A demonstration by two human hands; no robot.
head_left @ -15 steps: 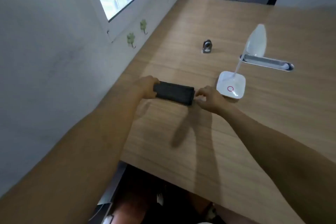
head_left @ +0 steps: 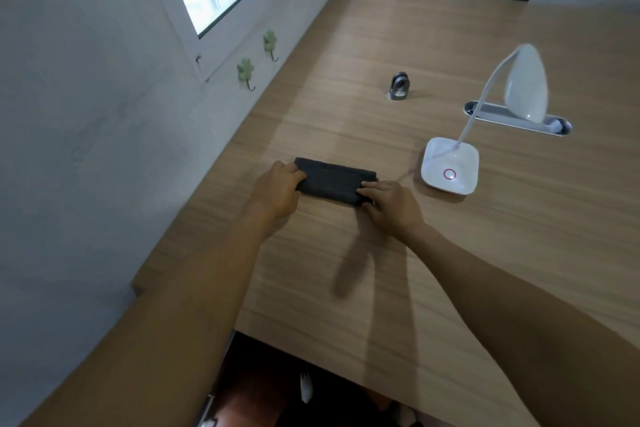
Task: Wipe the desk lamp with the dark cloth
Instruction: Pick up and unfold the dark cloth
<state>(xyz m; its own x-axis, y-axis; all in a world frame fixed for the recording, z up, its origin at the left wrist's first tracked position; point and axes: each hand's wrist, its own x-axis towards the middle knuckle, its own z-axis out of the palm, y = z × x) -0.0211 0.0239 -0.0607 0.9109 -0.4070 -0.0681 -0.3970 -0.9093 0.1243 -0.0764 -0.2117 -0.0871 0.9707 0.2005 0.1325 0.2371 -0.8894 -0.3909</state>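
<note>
A dark grey folded cloth (head_left: 333, 183) lies flat on the wooden desk (head_left: 485, 253). My left hand (head_left: 277, 189) grips its left end and my right hand (head_left: 389, 206) presses its right end, fingers curled over the edge. The white desk lamp stands to the right: a square base (head_left: 450, 166) with a pink ring button, a thin bent neck and an oval head (head_left: 526, 83) hanging above. The lamp base is a short gap away from my right hand.
A small grey metal ring-shaped object (head_left: 399, 86) stands further back on the desk. An oval grey cable slot (head_left: 491, 116) sits behind the lamp. The wall with two green hooks (head_left: 245, 71) and a window runs along the left edge. A dark chair back is at the far end.
Both hands have stayed on the ends of the cloth, which lies in the same place on the desk. The camera has moved closer and a little lower.
</note>
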